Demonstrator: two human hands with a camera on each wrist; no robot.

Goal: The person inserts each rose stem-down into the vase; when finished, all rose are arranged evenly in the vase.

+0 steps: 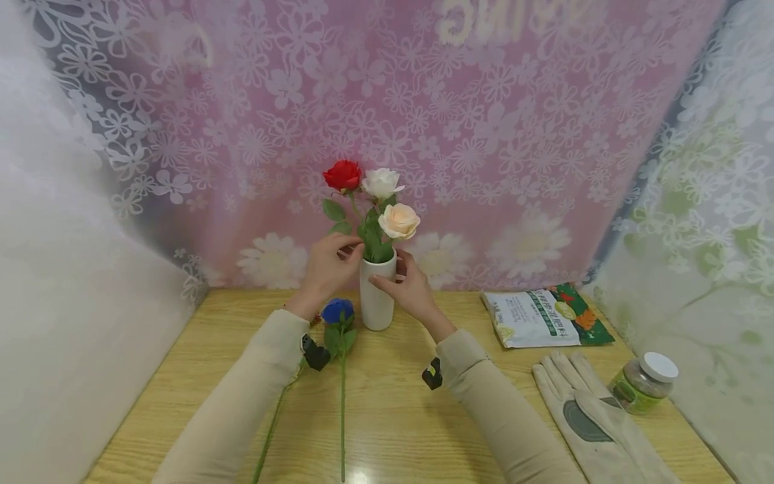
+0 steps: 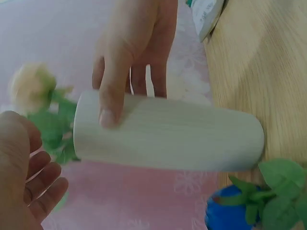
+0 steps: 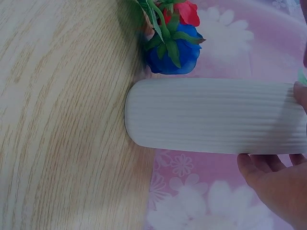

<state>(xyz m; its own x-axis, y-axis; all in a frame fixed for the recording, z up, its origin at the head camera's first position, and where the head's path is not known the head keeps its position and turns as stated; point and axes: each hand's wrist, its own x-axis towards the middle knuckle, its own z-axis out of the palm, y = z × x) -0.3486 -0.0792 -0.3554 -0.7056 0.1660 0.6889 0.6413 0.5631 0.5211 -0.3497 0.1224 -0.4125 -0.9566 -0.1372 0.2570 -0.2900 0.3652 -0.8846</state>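
Observation:
A white ribbed vase (image 1: 377,302) stands upright on the table, bearing a red rose (image 1: 342,175), a white rose (image 1: 382,183) and a peach rose (image 1: 400,221) with green leaves. My right hand (image 1: 411,286) grips it near the rim, thumb across the front and fingers round the far side. In the left wrist view the vase's rim faces my left hand (image 2: 26,172), whose fingers are loosely bent beside the leaves (image 2: 50,129). Left of the vase's base lies a blue rose (image 1: 337,311); another red flower (image 3: 187,12) shows by it in the right wrist view.
Long green stems (image 1: 342,417) run toward the front of the wooden table (image 1: 393,417). To the right lie a printed packet (image 1: 544,316) and pale gloves (image 1: 595,417), with a white-lidded jar (image 1: 646,383) beside them. A flowered pink curtain (image 1: 290,121) hangs behind.

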